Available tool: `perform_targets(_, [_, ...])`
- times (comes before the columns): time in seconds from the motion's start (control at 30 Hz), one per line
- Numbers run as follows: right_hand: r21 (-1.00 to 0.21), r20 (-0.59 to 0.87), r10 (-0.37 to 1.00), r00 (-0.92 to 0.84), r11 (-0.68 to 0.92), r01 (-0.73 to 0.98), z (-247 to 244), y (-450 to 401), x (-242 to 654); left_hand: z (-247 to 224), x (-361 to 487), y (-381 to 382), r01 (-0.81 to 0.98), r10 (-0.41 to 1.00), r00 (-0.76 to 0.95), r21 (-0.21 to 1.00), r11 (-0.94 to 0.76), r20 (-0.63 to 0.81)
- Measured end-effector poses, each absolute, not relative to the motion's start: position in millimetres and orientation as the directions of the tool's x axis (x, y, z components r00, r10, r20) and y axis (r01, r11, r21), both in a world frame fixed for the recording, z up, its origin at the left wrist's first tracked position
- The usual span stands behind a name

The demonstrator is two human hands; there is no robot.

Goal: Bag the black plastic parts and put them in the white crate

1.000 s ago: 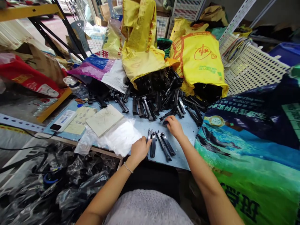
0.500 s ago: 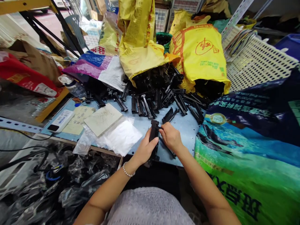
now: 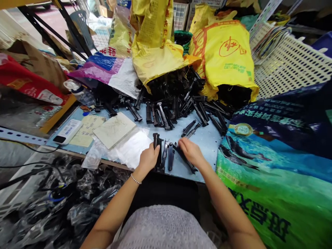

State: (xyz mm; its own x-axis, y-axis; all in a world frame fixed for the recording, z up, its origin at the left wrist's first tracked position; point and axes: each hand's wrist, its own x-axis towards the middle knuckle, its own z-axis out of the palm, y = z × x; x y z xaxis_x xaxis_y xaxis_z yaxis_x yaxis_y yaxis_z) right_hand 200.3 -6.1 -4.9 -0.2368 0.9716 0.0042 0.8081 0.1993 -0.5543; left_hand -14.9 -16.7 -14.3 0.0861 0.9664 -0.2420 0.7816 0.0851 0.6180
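My left hand (image 3: 149, 157) is closed around a long black part (image 3: 156, 138) near the front edge of the blue tabletop (image 3: 211, 147). Two slim black parts, one of them (image 3: 170, 156) upright in view, lie just right of it. My right hand (image 3: 190, 151) has its fingers bent together at the upper end of another long black part (image 3: 187, 160) that lies slanted on the table. Whether the fingertips pinch it or something small is hidden. Farther back, a pair of black parts (image 3: 188, 128) lies apart from the large pile (image 3: 162, 116).
Yellow sacks (image 3: 225, 52) with black parts at their mouths stand behind the pile. A grey pad (image 3: 114, 129), white plastic (image 3: 132, 148), a note and a white device (image 3: 67, 131) lie left. A blue-green sack (image 3: 272, 166) borders the right; bagged items (image 3: 90, 204) fill the lower left.
My left hand has moved left with the long black part, away from my right hand. Slim parts between the hands have come into view.
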Motion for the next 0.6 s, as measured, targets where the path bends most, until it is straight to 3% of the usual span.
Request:
perform_targets(0.1, [-0.262,0.137,0.945,-0.296,0.322,0.910,-11.8,43.1,241.6,-23.7,-12.3,-23.0,0.900,0.932,0.133,0.436,0.029,-0.337])
perform_targets(0.17, [-0.192,0.134,0.924,-0.358,0.379,0.905,-14.4,61.4,260.4,-26.8,-9.6,-26.6,0.927,0.926,0.138,0.375,0.004,-0.352])
perform_targets(0.23, [-0.257,0.220,0.898,-0.382,0.431,0.865,-11.4,60.5,265.3,-24.6,-8.2,-28.1,0.918,0.940,0.102,0.395,0.036,-0.324])
perform_targets(0.3, [-0.392,0.387,0.850,-0.357,0.502,0.771,-2.1,40.3,254.7,-16.1,-6.5,-27.2,0.799,0.965,0.087,0.596,0.082,-0.248])
perform_targets(0.37, [-0.507,0.511,0.789,-0.342,0.598,0.621,11.1,7.8,232.9,-2.4,-2.6,-24.3,0.446,0.963,0.152,0.885,0.134,-0.223])
perform_targets(0.4, [-0.546,0.535,0.765,-0.359,0.637,0.544,18.3,-9.4,220.6,5.4,0.4,-22.6,0.205,0.946,0.219,0.959,0.193,-0.237])
perform_targets(0.47, [-0.613,0.490,0.724,-0.486,0.682,0.398,31.7,-38.0,199.8,19.9,6.5,-20.1,-0.170,0.903,0.326,0.922,0.347,-0.279])
perform_targets(0.5, [-0.681,0.443,0.738,-0.509,0.646,0.344,37.3,-47.0,193.0,25.8,8.9,-19.8,-0.260,0.889,0.345,0.879,0.400,-0.303])
perform_targets(0.6, [-0.880,0.269,0.916,-0.297,0.360,0.312,48.0,-47.9,185.8,34.8,12.2,-23.5,-0.288,0.893,0.319,0.865,0.410,-0.317])
